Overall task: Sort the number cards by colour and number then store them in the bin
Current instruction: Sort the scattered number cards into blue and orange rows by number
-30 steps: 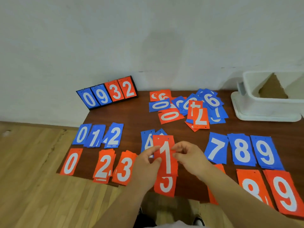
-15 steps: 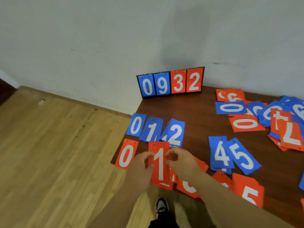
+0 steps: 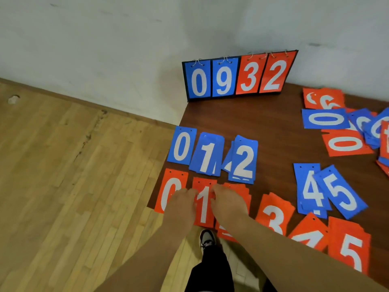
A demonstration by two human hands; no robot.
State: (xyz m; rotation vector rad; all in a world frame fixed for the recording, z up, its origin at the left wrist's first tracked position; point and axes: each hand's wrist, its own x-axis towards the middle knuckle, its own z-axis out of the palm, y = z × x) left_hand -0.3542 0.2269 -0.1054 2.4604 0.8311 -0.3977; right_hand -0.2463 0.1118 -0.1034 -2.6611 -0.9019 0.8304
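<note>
Red 1 card (image 3: 203, 210) is at the table's (image 3: 263, 116) near left corner, between the red 0 card (image 3: 167, 186) and the red 2 pile (image 3: 245, 191). The left hand (image 3: 181, 206) and right hand (image 3: 229, 205) pinch its side edges. This looks like placement; next, let go and draw from the unsorted heap (image 3: 345, 144).

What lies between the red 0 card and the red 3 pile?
The red 1 card, held at its edges by the left hand and right hand, then a red pile mostly hidden under the right hand, seen in the head view.
</note>
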